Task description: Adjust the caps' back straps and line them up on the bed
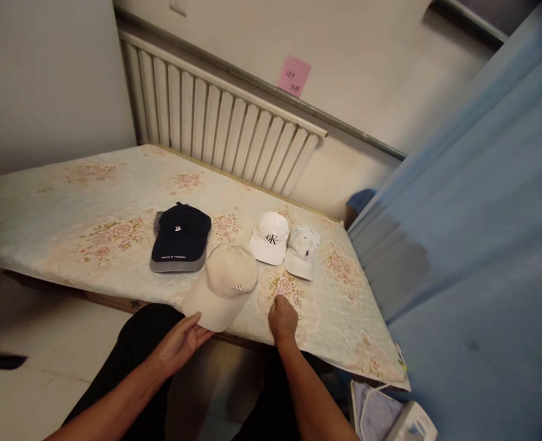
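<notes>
A beige baseball cap (pixel 232 269) with a small emblem is held by its brim in my left hand (pixel 181 344), thumb on top and fingers underneath. My right hand (pixel 283 318) is closed in a fist at the near side of the bed, right of the beige cap, and nothing shows in it. To the left, a navy cap (pixel 183 229) with white lettering lies on top of a grey cap (pixel 179 267), which is mostly hidden. Beyond my right hand sit a white cap (pixel 271 236) with black letters and a white cap (pixel 304 248) with a small dark emblem, side by side.
The caps lie on a bed (pixel 128 184) with a floral cover. Behind it are a radiator (pixel 225 122) and a wall with a pink note (pixel 293 76). A blue curtain (pixel 473 245) hangs on the right. A bag and a white box (pixel 411 424) stand at lower right.
</notes>
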